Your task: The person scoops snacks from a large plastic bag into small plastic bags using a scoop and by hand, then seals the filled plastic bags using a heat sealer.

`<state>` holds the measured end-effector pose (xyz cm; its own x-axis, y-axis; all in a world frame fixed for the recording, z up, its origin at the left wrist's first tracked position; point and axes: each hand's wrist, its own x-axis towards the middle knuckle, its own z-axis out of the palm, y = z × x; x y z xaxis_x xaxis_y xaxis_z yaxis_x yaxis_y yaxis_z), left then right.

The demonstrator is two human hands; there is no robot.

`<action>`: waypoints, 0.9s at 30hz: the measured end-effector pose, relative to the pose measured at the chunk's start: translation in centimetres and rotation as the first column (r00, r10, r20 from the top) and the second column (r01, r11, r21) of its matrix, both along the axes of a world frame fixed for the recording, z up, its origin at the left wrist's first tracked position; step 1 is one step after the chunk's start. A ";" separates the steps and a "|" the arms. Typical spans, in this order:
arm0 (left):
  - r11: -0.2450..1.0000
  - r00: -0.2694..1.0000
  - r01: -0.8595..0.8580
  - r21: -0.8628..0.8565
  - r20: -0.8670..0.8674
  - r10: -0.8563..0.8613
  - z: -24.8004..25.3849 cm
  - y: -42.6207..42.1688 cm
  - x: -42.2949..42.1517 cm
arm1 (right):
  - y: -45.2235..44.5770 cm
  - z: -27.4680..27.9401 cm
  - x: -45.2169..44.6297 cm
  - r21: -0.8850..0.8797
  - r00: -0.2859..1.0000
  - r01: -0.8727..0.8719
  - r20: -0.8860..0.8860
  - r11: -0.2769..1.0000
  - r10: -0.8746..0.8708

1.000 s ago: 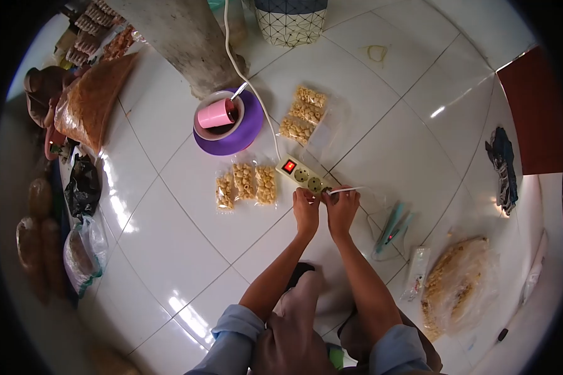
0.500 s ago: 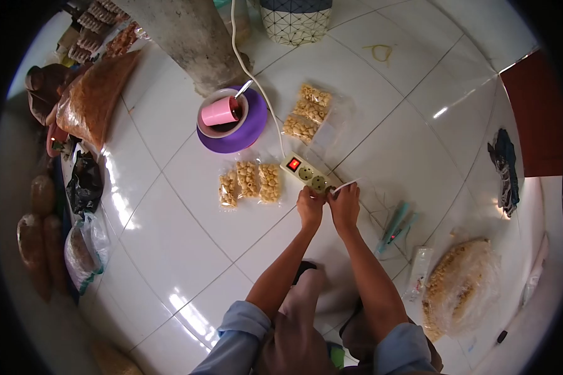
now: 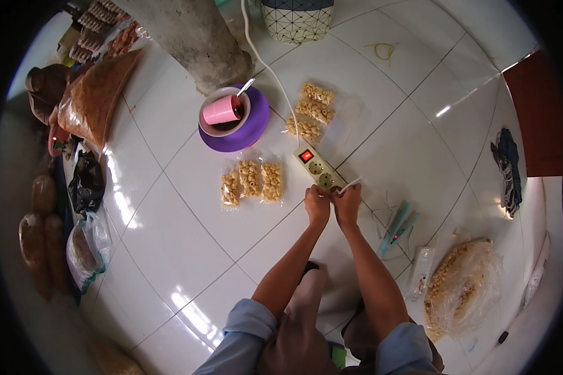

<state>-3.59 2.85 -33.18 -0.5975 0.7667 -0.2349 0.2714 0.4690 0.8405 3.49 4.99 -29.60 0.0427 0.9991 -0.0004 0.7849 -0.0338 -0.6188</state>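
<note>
A cream power strip (image 3: pixel 316 170) lies on the tiled floor, its red switch lit and its white cord running up. The fingers of my left hand (image 3: pixel 317 205) are closed on the strip's near end. Close beside it, my right hand (image 3: pixel 348 203) pinches a dark plug at the last socket, and a thin white cable (image 3: pixel 351 185) sticks out past the fingers. How far the plug sits in the socket is hidden by my fingers. To the right lies a teal two-armed tool (image 3: pixel 396 230) with a small red light, like a hair straightener.
Filled snack packets (image 3: pixel 249 179) lie left of the strip, more packets (image 3: pixel 314 104) beyond it. A purple plate (image 3: pixel 254 128) carries a bowl with a pink cup (image 3: pixel 221 113). A large snack bag (image 3: pixel 460 287) sits at right; a pillar (image 3: pixel 200 50) stands behind.
The power strip has shifted slightly right and turned a little, its cord moving with it. Both hands have moved slightly with it and stay at its near end.
</note>
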 end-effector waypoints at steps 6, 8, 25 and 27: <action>0.997 0.981 -0.044 -0.071 0.184 0.057 0.1 0.4 -0.1 | -0.1 1.3 0.1 -0.029 0.978 0.029 -0.205 0.999 -0.034; 0.996 0.988 0.051 -0.070 0.148 -0.040 -0.2 0.3 -0.4 | -0.1 1.3 0.2 -0.028 0.982 0.016 -0.186 0.999 -0.021; 0.596 0.471 0.802 -0.033 -0.579 -0.666 5.1 2.0 -4.2 | 1.2 2.8 0.4 -0.132 0.956 -0.073 0.273 0.989 0.107; 0.607 0.476 0.794 -0.036 -0.584 -0.658 5.2 1.9 -4.0 | 1.3 2.8 0.6 -0.126 0.949 -0.111 0.280 0.986 0.143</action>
